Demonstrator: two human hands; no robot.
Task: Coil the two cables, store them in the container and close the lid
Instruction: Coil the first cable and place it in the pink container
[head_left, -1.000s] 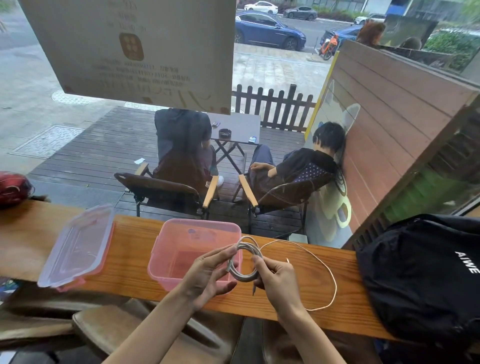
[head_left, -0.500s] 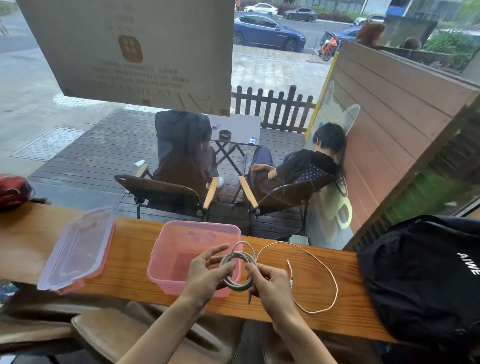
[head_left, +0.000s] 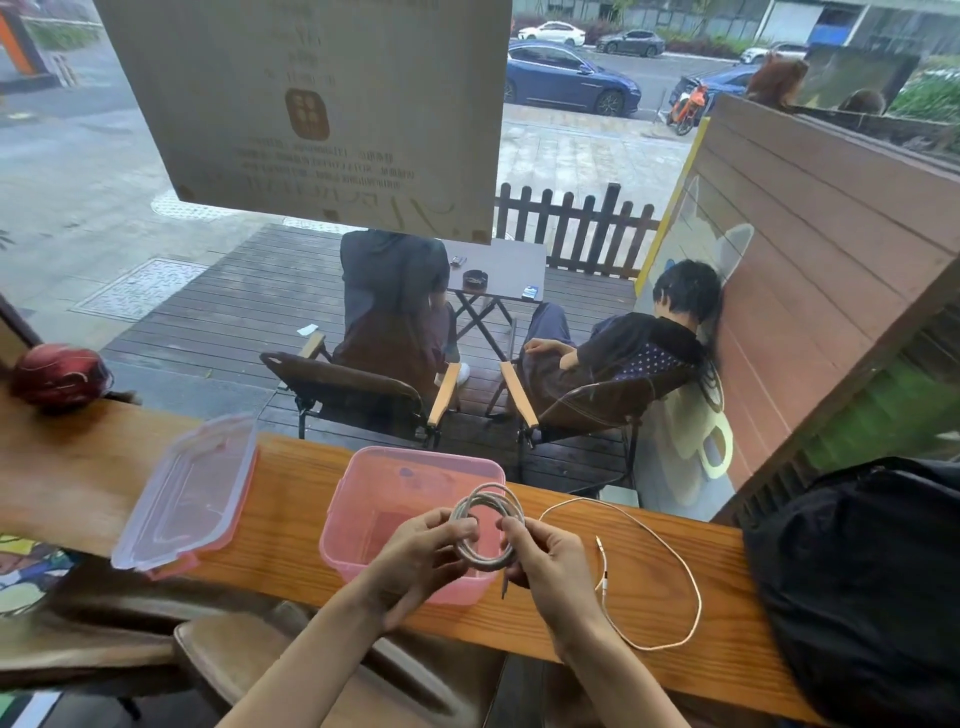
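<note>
- Since the earlier frame, the coiled cable (head_left: 485, 525) has gathered into a tighter ring, and the person's two hands have closed in around it above the container.
- That grey cable is smooth and round in section, wound in several loops into an oval ring; one short dark end hangs down at its 5 o'clock.
- Left hand (head_left: 421, 558) pinches the ring at 9 o'clock, thumb and fingertips curled on the strands.
- Right hand (head_left: 545, 566) grips the ring at 3 o'clock, fingers wrapped round the bundle.
- Below the ring sits the pink container (head_left: 363, 519), translucent plastic, rectangular with rounded corners, open-topped, on the wooden surface (head_left: 291, 499), an orange-brown plank with visible grain.
- At 3 o'clock from the hands, the second cable (head_left: 675, 556), thin and pale, lies uncoiled on the surface in one wide loose loop, with small white connectors near the right hand.
- At 9 o'clock from the container lies the lid (head_left: 176, 499), clear plastic with pink edge clips, tilted, apart from the container.
- A black fabric bag (head_left: 857, 571), matte and crumpled, rests at the far right.
</note>
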